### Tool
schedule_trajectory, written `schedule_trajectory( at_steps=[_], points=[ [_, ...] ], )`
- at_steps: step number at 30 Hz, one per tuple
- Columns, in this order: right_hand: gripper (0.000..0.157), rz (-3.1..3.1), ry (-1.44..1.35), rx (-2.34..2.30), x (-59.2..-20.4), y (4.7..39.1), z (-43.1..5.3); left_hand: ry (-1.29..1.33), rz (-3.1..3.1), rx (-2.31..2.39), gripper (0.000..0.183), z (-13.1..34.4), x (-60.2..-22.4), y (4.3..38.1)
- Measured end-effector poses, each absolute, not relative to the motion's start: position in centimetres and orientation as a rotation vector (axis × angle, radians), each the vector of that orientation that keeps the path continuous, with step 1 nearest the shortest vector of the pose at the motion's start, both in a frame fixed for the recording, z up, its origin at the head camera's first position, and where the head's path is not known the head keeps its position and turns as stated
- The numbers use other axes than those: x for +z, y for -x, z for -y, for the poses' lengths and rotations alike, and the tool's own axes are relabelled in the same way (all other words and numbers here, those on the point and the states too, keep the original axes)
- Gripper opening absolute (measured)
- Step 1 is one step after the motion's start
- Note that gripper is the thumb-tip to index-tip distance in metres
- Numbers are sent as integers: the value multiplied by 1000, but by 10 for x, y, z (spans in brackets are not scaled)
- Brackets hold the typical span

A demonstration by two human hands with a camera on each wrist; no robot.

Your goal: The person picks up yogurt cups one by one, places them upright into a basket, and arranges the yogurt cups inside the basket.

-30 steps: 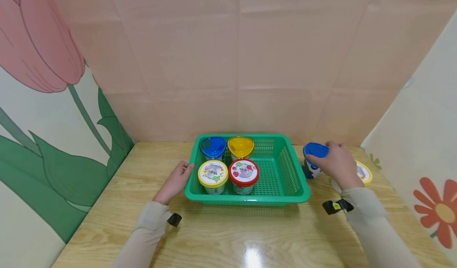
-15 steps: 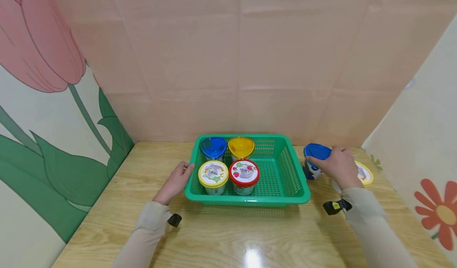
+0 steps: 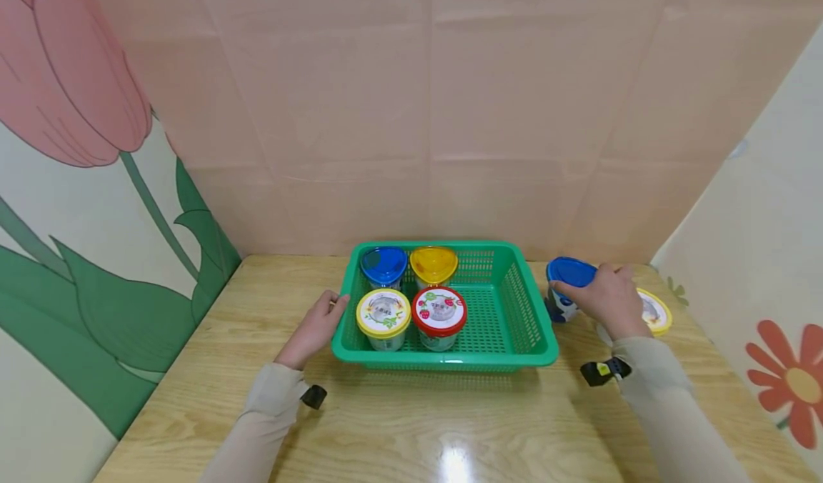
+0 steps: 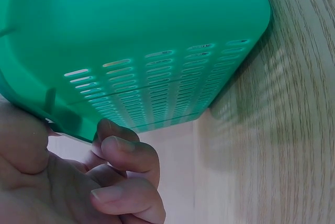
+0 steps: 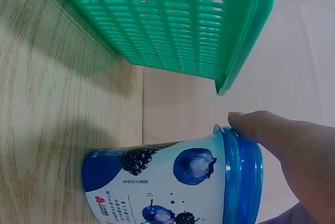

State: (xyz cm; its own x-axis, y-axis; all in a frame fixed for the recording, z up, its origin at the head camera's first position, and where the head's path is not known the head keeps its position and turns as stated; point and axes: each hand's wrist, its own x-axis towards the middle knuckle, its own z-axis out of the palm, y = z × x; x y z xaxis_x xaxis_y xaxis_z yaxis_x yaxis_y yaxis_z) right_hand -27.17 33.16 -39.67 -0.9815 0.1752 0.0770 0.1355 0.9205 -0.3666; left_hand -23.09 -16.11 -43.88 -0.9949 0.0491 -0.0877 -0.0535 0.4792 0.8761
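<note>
A green plastic basket stands on the wooden table. My left hand grips its left rim; in the left wrist view the curled fingers come up beneath that rim. Off the basket's right side, my right hand holds a yogurt cup by its blue lid. The thumb lies against the lid's edge in the right wrist view, while the other fingers are mostly hidden. Blueberries and blackberries are printed on this cup, which is upright with its base at the tabletop.
Inside the basket are cups with a blue lid, an orange-yellow lid, a yellow-rimmed lid and a red-rimmed lid. Another yellow-rimmed cup is partly behind the right hand. A pinkish wall rises behind the table.
My right hand has shifted slightly rightward on the blue lid, showing more of it. The left hand, the basket and the cups in it stay put.
</note>
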Motion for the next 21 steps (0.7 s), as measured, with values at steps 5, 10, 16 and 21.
schedule_trajectory(
  at_steps=[5,10,16,21],
  points=[
    [116,2974,249,582,-398,272,-332,4,-2601,1556,38,162,-439,231],
    [115,2965,227,586,-398,272,-333,8,-2610,1552,37,162,-440,232],
    [117,2964,226,584,-398,272,-332,7,-2619,1546,37,162,-440,233],
    [121,2969,237,591,-397,272,-332,7,-2602,1558,38,163,-441,232]
  ],
)
